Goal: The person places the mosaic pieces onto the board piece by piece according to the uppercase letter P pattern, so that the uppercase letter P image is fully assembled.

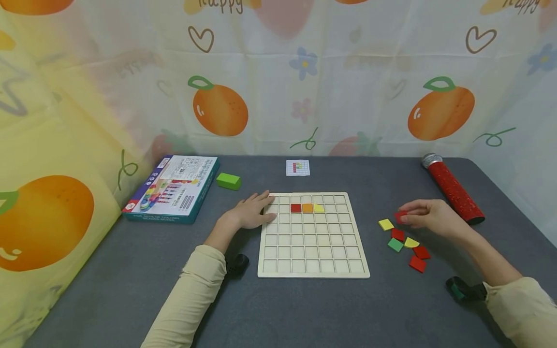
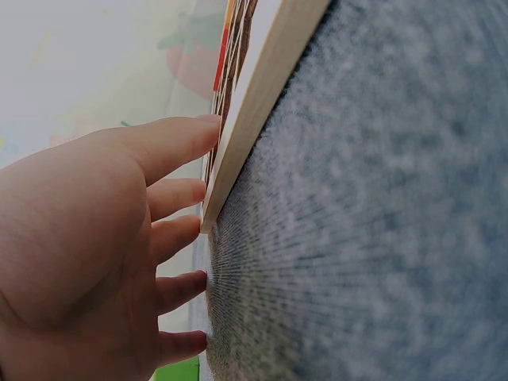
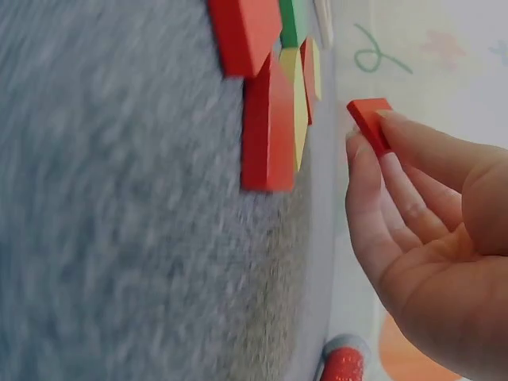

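Observation:
A pale wooden grid board [image 1: 313,267] lies flat on the dark table. One row near its far edge holds a red tile [image 1: 296,208], an orange tile [image 1: 307,208] and a yellow piece [image 1: 319,208] side by side. My left hand [image 1: 250,211] rests at the board's far left corner, fingers spread and straight, thumb on its edge. To the right of the board, my right hand [image 1: 431,217] pinches a small red square tile [image 3: 371,123] between thumb and fingers, raised off the table. Below it lie loose pieces: several red tiles [image 1: 417,264], a green tile [image 1: 395,245] and yellow ones [image 1: 385,224].
A small printed card [image 1: 298,167] with a coloured grid pattern lies behind the board. At the back left are a flat game box [image 1: 174,186] and a green block [image 1: 228,181]. A red glittery microphone [image 1: 454,188] lies at the back right, close to my right hand.

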`<state>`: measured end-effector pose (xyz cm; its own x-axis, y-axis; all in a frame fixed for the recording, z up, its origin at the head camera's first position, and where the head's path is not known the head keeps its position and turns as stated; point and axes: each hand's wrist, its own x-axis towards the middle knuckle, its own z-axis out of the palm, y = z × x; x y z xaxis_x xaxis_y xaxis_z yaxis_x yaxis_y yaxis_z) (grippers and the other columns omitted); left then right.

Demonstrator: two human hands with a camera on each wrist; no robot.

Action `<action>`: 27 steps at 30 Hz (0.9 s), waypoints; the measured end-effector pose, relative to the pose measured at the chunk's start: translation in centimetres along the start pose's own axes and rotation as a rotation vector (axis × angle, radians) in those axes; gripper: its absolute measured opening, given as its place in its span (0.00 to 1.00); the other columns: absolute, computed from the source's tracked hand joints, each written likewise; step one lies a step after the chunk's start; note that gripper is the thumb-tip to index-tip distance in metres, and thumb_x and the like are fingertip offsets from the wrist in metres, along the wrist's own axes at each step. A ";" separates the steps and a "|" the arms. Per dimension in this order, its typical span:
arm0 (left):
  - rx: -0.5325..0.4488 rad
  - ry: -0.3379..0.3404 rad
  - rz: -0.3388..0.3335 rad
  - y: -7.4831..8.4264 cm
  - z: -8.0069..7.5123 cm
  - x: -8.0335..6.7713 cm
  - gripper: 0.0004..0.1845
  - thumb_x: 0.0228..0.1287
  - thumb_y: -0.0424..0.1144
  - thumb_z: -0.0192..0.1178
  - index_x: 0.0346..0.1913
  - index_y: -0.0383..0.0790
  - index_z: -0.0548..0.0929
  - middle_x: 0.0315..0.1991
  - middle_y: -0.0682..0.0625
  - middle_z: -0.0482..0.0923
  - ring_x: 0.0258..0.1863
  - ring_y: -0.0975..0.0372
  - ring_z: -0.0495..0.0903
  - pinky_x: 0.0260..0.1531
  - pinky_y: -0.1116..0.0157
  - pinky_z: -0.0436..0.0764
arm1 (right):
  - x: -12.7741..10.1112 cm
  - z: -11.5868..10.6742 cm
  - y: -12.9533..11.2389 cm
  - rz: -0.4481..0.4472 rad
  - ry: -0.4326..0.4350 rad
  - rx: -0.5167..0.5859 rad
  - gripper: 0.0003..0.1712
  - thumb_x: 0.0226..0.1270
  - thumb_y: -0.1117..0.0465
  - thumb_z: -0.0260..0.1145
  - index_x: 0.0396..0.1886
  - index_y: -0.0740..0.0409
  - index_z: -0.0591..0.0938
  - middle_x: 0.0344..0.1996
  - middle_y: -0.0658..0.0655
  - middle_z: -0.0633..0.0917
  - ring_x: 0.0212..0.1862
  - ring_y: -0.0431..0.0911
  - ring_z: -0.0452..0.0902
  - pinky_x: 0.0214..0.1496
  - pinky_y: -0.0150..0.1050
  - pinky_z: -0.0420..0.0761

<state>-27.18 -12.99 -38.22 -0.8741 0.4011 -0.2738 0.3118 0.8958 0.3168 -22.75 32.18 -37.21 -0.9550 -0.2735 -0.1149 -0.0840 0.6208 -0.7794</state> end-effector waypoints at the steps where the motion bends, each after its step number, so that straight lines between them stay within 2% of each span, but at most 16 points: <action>1: -0.001 -0.001 0.000 0.0 0.0 0.0 0.36 0.72 0.54 0.48 0.76 0.44 0.52 0.76 0.46 0.42 0.73 0.48 0.40 0.67 0.44 0.44 | 0.0 0.1 -0.1 0.003 -0.006 0.031 0.27 0.66 0.57 0.66 0.57 0.72 0.75 0.42 0.63 0.85 0.40 0.45 0.83 0.41 0.38 0.82; 4: -0.003 -0.003 0.000 0.1 -0.1 -0.1 0.36 0.72 0.54 0.48 0.76 0.44 0.52 0.76 0.46 0.41 0.73 0.48 0.40 0.67 0.44 0.44 | 0.3 0.3 -0.2 0.016 -0.024 0.125 0.27 0.67 0.61 0.65 0.59 0.76 0.72 0.44 0.65 0.84 0.41 0.43 0.83 0.43 0.39 0.82; 9: -0.009 -0.001 -0.003 0.2 -0.1 -0.1 0.36 0.72 0.54 0.49 0.76 0.44 0.52 0.76 0.46 0.42 0.73 0.48 0.40 0.67 0.44 0.44 | 0.9 0.8 -0.5 0.061 -0.047 0.219 0.30 0.66 0.60 0.65 0.60 0.77 0.70 0.45 0.61 0.84 0.42 0.41 0.82 0.44 0.39 0.81; 16: -0.005 0.004 -0.004 0.1 -0.1 -0.1 0.36 0.72 0.54 0.49 0.76 0.44 0.53 0.76 0.46 0.42 0.73 0.48 0.41 0.67 0.44 0.44 | 1.6 1.7 -1.4 0.105 -0.053 0.214 0.31 0.64 0.58 0.67 0.60 0.75 0.71 0.43 0.58 0.85 0.40 0.41 0.81 0.44 0.37 0.81; 27: -0.014 0.001 0.009 -0.1 0.0 0.0 0.35 0.72 0.54 0.48 0.76 0.43 0.53 0.76 0.46 0.42 0.73 0.47 0.41 0.66 0.43 0.45 | 2.5 3.4 -2.8 0.075 -0.117 0.285 0.29 0.66 0.63 0.65 0.59 0.78 0.70 0.42 0.59 0.84 0.38 0.44 0.82 0.44 0.38 0.81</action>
<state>-27.19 -13.06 -38.23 -0.8720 0.4085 -0.2697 0.3139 0.8895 0.3320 -23.90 27.30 -37.42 -0.9151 -0.3275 -0.2354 0.0838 0.4163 -0.9053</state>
